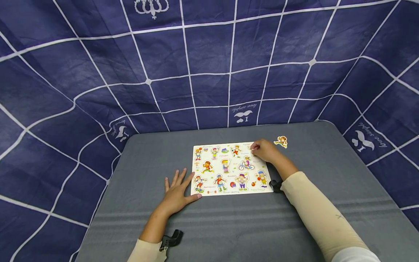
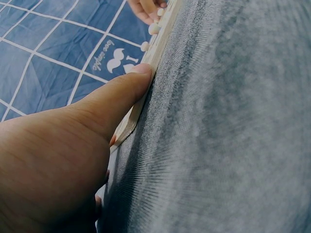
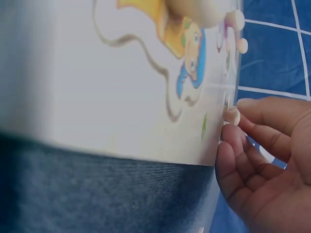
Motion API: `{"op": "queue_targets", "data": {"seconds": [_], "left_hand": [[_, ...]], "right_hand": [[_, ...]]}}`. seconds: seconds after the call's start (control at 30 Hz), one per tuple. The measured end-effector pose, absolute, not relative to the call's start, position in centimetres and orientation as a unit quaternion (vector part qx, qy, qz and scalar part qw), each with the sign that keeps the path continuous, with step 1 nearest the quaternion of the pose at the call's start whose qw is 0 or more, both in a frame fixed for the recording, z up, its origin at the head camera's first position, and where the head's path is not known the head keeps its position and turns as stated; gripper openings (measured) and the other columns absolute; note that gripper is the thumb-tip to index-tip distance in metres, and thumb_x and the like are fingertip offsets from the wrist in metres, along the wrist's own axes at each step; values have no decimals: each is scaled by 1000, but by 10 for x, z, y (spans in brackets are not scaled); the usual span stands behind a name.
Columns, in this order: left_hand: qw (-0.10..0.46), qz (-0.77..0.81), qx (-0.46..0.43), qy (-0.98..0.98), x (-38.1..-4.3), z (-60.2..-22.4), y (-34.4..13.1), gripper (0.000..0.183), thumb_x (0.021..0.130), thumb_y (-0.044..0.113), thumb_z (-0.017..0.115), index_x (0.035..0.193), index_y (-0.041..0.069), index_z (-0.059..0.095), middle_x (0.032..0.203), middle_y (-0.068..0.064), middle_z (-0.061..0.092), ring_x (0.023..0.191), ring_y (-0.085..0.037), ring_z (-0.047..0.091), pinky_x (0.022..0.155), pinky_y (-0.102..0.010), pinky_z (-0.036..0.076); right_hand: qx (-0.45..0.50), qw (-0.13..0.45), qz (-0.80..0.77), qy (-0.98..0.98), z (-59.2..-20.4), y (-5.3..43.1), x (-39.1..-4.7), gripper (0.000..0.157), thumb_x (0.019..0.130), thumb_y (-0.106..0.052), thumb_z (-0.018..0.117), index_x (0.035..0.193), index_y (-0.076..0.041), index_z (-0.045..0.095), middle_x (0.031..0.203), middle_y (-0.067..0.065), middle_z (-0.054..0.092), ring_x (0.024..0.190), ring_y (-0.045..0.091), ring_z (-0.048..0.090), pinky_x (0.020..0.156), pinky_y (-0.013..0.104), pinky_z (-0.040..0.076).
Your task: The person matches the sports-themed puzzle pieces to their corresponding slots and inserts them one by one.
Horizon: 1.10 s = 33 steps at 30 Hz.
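A white knobbed puzzle board with cartoon children playing sports lies flat on the grey table. My left hand rests at its left edge with fingers spread. In the left wrist view, the thumb presses on the board's wooden edge. At the upper right corner, my right hand pinches a puzzle piece by its small round knob. Most of that piece is hidden behind the fingers. A loose running-child puzzle piece lies on the table, just right of and beyond that hand.
Several other pieces sit in the board, among them a child on a bicycle and a table tennis player. The grey table meets a blue checked curtain at the back and sides. Each wrist wears a black strap mount.
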<state>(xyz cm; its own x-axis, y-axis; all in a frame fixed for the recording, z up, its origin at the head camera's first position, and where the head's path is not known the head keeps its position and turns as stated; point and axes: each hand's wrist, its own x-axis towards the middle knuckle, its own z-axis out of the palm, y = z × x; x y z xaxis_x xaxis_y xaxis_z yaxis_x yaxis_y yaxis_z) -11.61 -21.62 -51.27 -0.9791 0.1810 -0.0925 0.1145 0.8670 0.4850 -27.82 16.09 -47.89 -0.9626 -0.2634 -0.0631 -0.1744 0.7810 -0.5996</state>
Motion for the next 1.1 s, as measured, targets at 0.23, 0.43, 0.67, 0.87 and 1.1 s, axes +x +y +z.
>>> {"op": "queue_targets", "data": {"seconds": [0.23,0.43,0.67,0.87,1.1], "left_hand": [[66,247,76,964,-115,-514,-217,94,82,67,71,160,28,34,171,-11,16,158,-41,2,119,-72,-10],[73,251,74,962,-115,-513,-217,95,82,68,71,160,28,34,171,-10,15,159,-40,0,119,-71,-11],[70,247,77,963,-116,-513,-217,94,82,67,71,160,29,33,171,-10,15,159,-40,0,119,-71,-11],[69,249,77,963,-116,-513,-217,94,83,67,71,160,28,34,171,-10,16,159,-40,1,119,-71,-11],[66,247,75,964,-115,-511,-216,94,82,67,71,159,29,34,171,-10,16,159,-40,2,119,-72,-10]], "right_hand": [[-70,64,-407,908,-483,169,-274,19,97,-13,65,111,-2,72,98,12,68,84,19,60,72,27,49],[-18,23,-486,873,-487,184,-274,26,99,-14,63,118,2,69,104,16,70,82,14,65,69,22,54],[-2,-10,-534,845,-486,203,-276,30,98,-16,65,121,4,67,96,5,68,77,6,63,71,22,55],[8,-18,-523,852,-484,220,-280,32,99,-18,64,121,5,66,88,-8,63,77,4,62,68,17,52],[14,-43,-428,902,-481,239,-285,26,98,-16,63,113,3,69,94,14,71,74,7,58,65,19,45]]}}
